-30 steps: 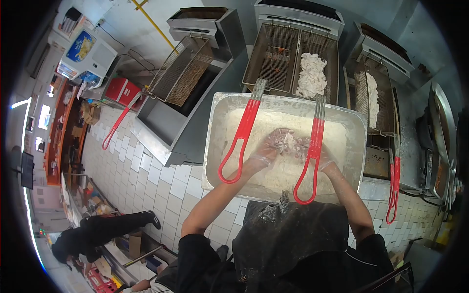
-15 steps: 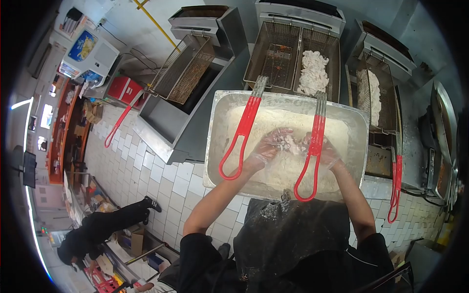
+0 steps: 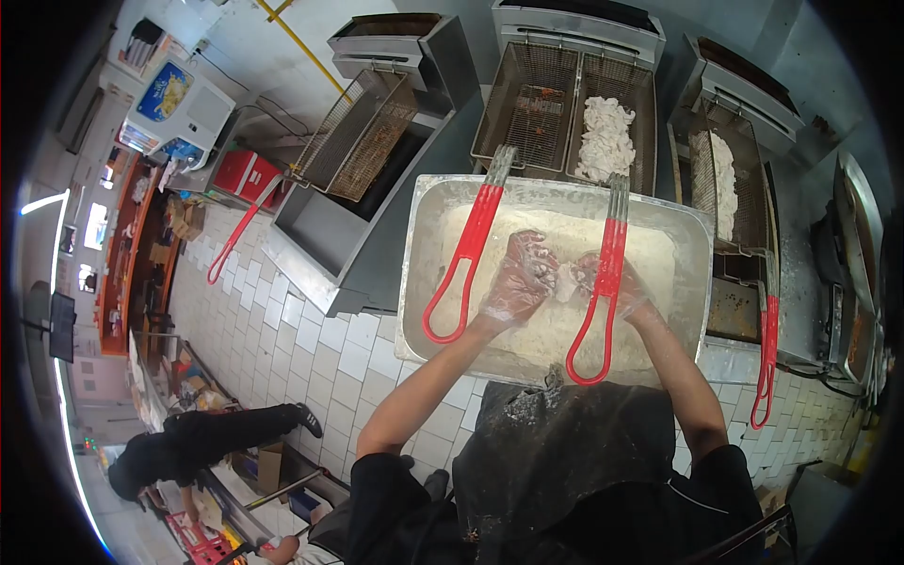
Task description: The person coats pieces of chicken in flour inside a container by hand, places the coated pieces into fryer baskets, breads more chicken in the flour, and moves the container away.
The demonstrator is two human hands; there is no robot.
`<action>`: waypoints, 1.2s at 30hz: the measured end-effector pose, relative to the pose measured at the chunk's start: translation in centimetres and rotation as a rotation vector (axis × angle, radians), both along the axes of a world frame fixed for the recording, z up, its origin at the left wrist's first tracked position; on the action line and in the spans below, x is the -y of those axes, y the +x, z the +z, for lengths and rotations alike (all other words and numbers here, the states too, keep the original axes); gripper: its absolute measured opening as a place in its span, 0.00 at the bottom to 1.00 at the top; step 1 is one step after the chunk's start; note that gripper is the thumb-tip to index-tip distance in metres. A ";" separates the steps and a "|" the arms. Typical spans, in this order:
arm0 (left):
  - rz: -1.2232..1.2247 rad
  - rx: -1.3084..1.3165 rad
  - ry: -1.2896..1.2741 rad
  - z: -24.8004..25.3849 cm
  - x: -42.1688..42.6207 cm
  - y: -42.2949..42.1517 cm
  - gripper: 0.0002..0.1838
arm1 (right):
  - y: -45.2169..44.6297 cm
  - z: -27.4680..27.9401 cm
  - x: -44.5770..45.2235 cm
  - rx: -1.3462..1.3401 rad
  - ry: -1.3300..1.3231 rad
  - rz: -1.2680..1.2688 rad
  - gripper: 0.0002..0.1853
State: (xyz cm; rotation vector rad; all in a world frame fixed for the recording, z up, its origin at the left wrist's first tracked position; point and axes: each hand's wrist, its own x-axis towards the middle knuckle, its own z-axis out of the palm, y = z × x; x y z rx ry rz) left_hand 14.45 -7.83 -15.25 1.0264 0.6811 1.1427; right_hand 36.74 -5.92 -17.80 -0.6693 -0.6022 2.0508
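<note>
Over a metal tub (image 3: 409, 273) of pale flour (image 3: 461, 363), both my hands wear clear plastic gloves dusted with flour. My left hand (image 3: 521, 281) is tilted up, palm inward and fingers apart, just left of a small flour-coated piece of meat (image 3: 567, 282). My right hand (image 3: 633, 285) has its fingers closed on the right side of that piece. A red basket handle (image 3: 611, 259) crosses in front of my right hand and hides part of it. Another red basket handle (image 3: 468, 243) hangs over the tub, left of my left hand.
Behind the tub, one fryer basket (image 3: 527, 104) holds only crumbs; its neighbour holds floured pieces (image 3: 607, 139). A basket on the right (image 3: 744, 132) also holds floured pieces. Another basket (image 3: 363, 132) rests on the left fryer. A person in black (image 3: 207, 438) bends at lower left.
My left hand has turned upward, its fingers lifting away from the meat piece. My right hand stays beside the piece. The person at lower left has shifted slightly.
</note>
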 end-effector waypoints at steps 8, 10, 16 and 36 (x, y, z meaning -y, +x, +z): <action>-0.234 0.235 -0.150 0.5 0.5 -0.6 0.22 | 0.1 2.0 -0.4 0.003 -0.038 0.063 0.15; -0.272 0.257 -0.144 -0.5 0.6 -0.8 0.20 | 0.4 2.1 -0.5 0.017 0.034 0.110 0.16; -0.209 0.141 -0.138 0.1 0.8 -1.2 0.18 | 0.8 4.2 -0.3 0.185 0.101 0.044 0.16; 0.125 0.026 -0.047 0.5 -0.2 -3.4 0.13 | 0.6 4.4 -3.1 0.089 0.135 0.029 0.15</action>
